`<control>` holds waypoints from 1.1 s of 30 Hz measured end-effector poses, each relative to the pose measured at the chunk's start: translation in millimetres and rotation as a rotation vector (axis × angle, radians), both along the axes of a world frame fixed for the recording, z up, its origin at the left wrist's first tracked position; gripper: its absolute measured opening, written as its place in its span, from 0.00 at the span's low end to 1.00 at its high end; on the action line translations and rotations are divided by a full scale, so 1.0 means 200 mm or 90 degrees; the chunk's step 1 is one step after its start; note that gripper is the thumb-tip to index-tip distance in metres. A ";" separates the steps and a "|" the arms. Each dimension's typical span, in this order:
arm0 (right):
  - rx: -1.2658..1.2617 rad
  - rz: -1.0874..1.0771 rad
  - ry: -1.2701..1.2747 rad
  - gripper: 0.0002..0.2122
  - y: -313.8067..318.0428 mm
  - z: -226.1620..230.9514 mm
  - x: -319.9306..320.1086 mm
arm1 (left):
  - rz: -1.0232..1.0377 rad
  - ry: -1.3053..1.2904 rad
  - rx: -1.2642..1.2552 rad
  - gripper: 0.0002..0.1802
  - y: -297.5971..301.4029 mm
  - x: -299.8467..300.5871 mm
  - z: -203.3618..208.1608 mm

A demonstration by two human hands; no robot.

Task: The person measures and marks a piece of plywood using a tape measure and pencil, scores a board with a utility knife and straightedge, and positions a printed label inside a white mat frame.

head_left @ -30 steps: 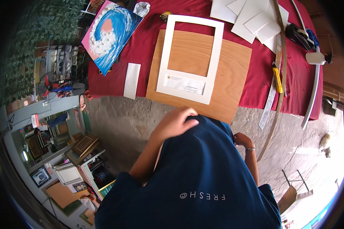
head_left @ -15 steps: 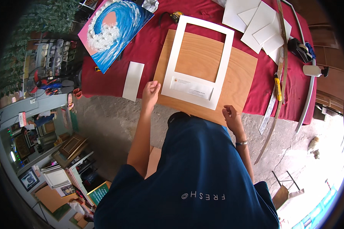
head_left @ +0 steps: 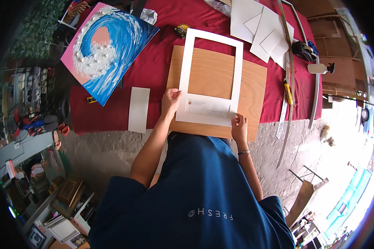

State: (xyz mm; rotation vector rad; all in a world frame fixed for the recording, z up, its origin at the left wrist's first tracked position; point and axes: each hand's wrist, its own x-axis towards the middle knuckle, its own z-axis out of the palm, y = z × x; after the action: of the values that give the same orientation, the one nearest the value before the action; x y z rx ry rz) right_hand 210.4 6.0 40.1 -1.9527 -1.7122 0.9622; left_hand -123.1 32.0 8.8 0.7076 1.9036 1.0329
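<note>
A white mat board (head_left: 185,68) with a large cut-out window lies on a tan wooden board (head_left: 253,91). Below that window, a printed paper (head_left: 207,109) shows in the mat's lower part. My left hand (head_left: 171,101) is closed at the mat's left edge, thumb and fingers pinching it. At its lower right corner, the fingers of my right hand (head_left: 239,125) are closed on the mat too. Through the big window only bare wood grain appears.
A red cloth (head_left: 158,62) covers the table. Left lie a wave painting (head_left: 124,45) and a white strip (head_left: 139,110); a tape measure (head_left: 181,30) sits behind. Right are white sheets (head_left: 241,18), a yellow cutter (head_left: 288,92), a metal ruler (head_left: 282,120) and a spray bottle (head_left: 318,68).
Both hands have moved in from beside the mat and closed on its edges. The mat sits straighter over the wooden board. The whole view has shifted and turned slightly.
</note>
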 end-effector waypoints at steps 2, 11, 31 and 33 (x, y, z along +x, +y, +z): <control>0.014 -0.019 -0.016 0.14 0.00 -0.01 -0.01 | -0.019 0.013 0.002 0.17 0.03 0.00 0.02; 0.048 -0.062 -0.034 0.11 0.02 -0.07 0.08 | -0.065 -0.092 0.101 0.12 0.12 0.11 0.33; 0.081 0.453 -0.239 0.36 0.37 0.15 -0.01 | 0.100 -0.114 0.344 0.14 -0.14 -0.47 1.11; 0.113 0.455 -0.230 0.27 0.37 0.09 0.03 | 0.132 -0.061 0.350 0.14 -0.17 -0.45 1.15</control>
State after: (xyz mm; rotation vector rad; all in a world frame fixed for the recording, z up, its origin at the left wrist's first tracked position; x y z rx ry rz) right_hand 216.9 80.3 58.4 -1.4668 -2.6943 0.6370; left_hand -213.1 -1.6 237.9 0.7534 1.6399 1.7243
